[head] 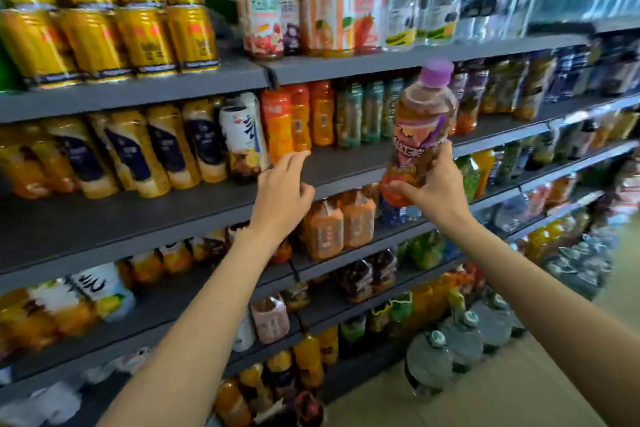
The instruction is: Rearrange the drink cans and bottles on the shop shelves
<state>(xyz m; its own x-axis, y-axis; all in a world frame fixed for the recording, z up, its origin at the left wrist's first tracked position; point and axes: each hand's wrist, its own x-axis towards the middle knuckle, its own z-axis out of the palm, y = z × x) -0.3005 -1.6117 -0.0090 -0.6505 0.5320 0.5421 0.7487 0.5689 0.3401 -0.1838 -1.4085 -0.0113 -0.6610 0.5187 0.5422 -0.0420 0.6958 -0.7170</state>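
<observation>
Two hands (440,187) showed, one purple-capped bottle (420,135) held, eight gold cans (138,7), three orange bottles (299,121).

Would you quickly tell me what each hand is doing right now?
Left hand: open, holding nothing, fingers reaching toward the orange bottles on the shelf.
Right hand: closed around the lower part of the purple-capped bottle.

The cans (104,10) stand stacked two high at the left of the top shelf (415,61), with juice bottles (311,3) to their right. On the second shelf (138,218) a row of bottles (138,149) lines the back, with bare board in front of it. The left hand (282,191) reaches over this shelf's front edge. To its right, the right hand (436,187) holds a tea bottle (419,135) upright before the shelves. Large water jugs (450,350) sit on the floor at lower right.
</observation>
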